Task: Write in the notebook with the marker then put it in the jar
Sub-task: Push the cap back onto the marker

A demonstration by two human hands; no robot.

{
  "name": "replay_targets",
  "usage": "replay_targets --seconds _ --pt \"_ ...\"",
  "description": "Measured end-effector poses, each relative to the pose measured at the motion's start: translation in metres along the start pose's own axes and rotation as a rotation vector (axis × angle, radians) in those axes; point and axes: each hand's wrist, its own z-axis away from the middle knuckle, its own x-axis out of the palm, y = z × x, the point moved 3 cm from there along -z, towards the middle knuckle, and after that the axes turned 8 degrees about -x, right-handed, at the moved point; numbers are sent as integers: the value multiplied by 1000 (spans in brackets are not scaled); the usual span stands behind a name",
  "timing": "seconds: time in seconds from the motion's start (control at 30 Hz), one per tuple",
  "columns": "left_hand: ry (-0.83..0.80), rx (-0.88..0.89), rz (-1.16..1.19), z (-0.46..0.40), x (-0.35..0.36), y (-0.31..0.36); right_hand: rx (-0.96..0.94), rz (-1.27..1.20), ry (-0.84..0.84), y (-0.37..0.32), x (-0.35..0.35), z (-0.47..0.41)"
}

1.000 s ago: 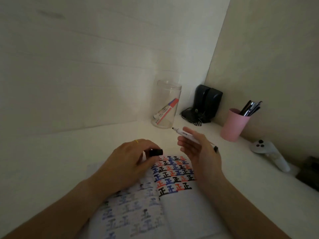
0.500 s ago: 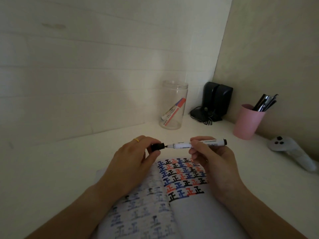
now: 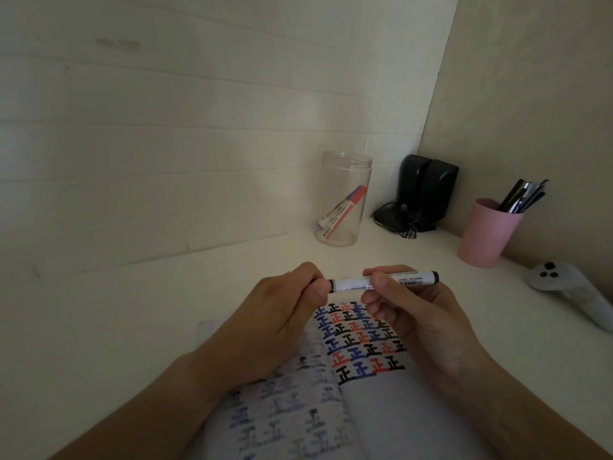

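Presently I find the notebook (image 3: pixel 331 386) open on the desk beneath both hands, its right page bearing rows of the character 正 in black, blue and red. The clear jar (image 3: pixel 345 197) stands well beyond, upright, mouth open, two markers leaning inside. The marker (image 3: pixel 384 282) lies level, long axis left-right: right hand (image 3: pixel 421 313) fingers clamped on the barrel, left hand (image 3: pixel 282 313) pinched on the cap end. Barrel print is too small to read. I judge the right hand nearer the jar.

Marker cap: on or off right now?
On, or being seated: the cap meets the marker barrel with no tip showing, pinched in the left hand; the right hand grips the barrel.
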Motion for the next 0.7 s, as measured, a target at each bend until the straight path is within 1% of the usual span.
replay_targets --seconds 0.13,0.3,0.43,0.5,0.57,0.7 --pt "-21 -48 124 4 -1 -1 -29 -3 -69 -5 6 4" --pt "-37 -96 184 7 -2 -3 -62 82 -101 -6 10 6" --pt "-34 -99 171 6 -2 -4 -139 149 -78 -9 13 7" --pt "20 -67 103 2 -3 -8 -153 159 -70 -7 16 7" --pt "78 -53 40 -2 -3 -13 -108 114 -15 -4 15 5" --pt "102 -60 -67 -5 -2 -21 12 -76 215 2 -3 -1"
